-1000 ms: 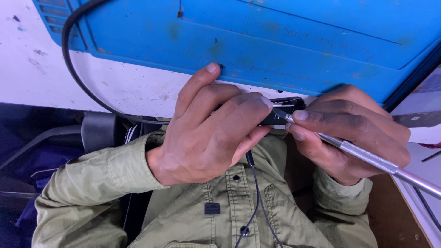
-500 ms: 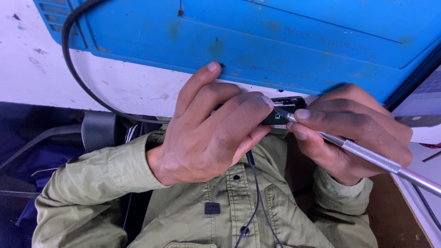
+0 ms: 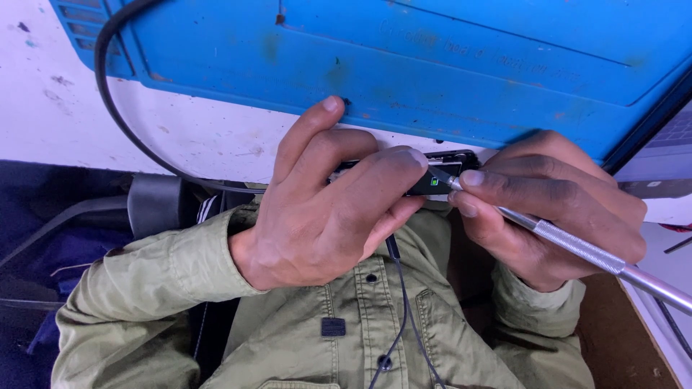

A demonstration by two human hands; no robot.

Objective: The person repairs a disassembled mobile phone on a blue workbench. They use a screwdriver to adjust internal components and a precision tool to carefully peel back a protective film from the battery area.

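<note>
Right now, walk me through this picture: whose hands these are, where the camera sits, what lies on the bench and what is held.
There is no machine here: a person works with two bare hands. The one picture comes from a camera worn on the head, looking down, so the olive-green shirt appears at the bottom. The left hand grips a small black device, mostly hidden by the fingers. The right hand holds a slim metal tool like a pen, its tip resting at the device's end. Beyond the hands lies a blue work mat on a white, stained bench. A black cable curves over the bench's left side. A thin dark wire hangs down over the shirt.
</note>
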